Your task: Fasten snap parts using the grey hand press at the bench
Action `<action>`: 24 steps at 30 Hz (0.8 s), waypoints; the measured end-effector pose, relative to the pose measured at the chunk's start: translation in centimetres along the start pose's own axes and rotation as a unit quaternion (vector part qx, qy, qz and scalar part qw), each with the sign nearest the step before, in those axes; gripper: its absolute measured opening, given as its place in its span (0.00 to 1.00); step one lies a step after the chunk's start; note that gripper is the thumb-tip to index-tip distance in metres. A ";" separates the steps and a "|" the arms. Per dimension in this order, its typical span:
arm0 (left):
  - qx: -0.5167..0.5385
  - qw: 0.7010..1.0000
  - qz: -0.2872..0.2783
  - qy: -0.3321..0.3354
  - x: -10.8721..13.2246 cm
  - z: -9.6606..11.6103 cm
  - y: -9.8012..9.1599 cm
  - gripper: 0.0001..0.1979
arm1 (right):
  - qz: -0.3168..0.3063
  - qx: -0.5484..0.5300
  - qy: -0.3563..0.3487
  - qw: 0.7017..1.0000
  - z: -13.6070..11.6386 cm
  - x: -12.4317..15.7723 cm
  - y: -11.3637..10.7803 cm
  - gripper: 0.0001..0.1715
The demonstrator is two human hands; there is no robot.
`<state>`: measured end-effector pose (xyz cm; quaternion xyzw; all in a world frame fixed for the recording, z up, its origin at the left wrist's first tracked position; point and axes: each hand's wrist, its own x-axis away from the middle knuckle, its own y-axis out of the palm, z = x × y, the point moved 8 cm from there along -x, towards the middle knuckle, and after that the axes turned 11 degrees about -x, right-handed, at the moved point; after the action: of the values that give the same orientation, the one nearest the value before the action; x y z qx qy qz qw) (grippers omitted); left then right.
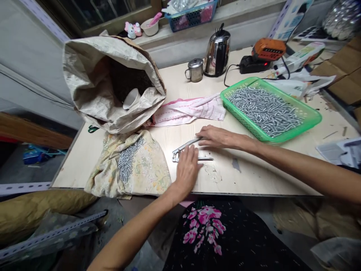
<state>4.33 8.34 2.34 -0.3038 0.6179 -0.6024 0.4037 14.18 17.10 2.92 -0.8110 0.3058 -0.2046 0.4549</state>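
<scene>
A hinged metal tool lies near the front of the pale wooden table. My left hand rests flat on its lower arm, fingers stretched out together. My right hand lies flat over the tip of its raised upper arm, fingers extended. A flowered cloth with a heap of small metal pins lies just left of my left hand. A green plastic basket full of several metal pins stands right of my right hand.
An open paper sack with a white cup inside stands at the back left. A pink towel lies mid-table. A steel kettle, small lidded mug, orange battery on a charger and cardboard boxes line the back.
</scene>
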 end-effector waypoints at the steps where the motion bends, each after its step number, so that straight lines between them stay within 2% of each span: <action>1: 0.011 1.000 0.001 0.017 0.8 0.9 0.4 0.26 | 0.012 0.013 0.006 1.000 0.5 -0.3 -0.3 0.13; 4: 0.041 0.998 -0.013 0.039 2.2 2.7 1.3 0.29 | 0.045 0.049 0.005 0.998 1.5 -1.7 -1.1 0.09; 8: 0.066 0.997 -0.018 0.031 2.0 2.9 1.4 0.31 | 0.043 0.077 0.016 0.996 0.9 -3.8 -1.7 0.07; 10: 0.074 0.997 -0.013 0.030 2.0 2.8 0.8 0.33 | 0.027 0.098 -0.006 0.995 -1.5 -4.5 -1.2 0.08; 12: 0.092 0.994 -0.007 0.050 2.6 3.3 0.0 0.30 | -0.012 0.092 -0.085 0.992 -5.5 -4.4 0.4 0.09; 14: 0.117 0.988 0.001 0.104 4.1 4.3 -1.1 0.23 | -0.066 0.071 -0.173 0.980 -9.3 -3.8 2.7 0.08; 16: 0.124 0.979 0.018 0.161 6.2 4.7 -2.4 0.15 | -0.100 0.059 -0.223 0.968 -11.4 -3.2 4.7 0.07; 17: 0.113 0.978 0.036 0.171 7.2 4.1 -3.1 0.13 | -0.107 0.055 -0.240 0.963 -12.0 -3.1 5.5 0.06; 19: 0.060 0.987 0.077 0.128 8.5 0.9 -4.3 0.10 | -0.100 0.051 -0.269 0.957 -12.3 -3.3 6.4 0.07; 21: -0.016 0.995 0.102 0.004 9.0 -4.9 -5.4 0.11 | -0.081 0.046 -0.290 0.953 -12.2 -3.7 6.7 0.08; 24: -0.100 0.973 0.089 -0.190 8.9 -14.3 -6.5 0.12 | -0.032 -0.008 -0.305 0.952 -12.0 -3.9 6.0 0.09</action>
<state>-13.13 7.29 6.84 -0.3950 0.6118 -0.4305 0.5332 2.11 10.02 3.61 -0.8477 0.1277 0.0403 0.5132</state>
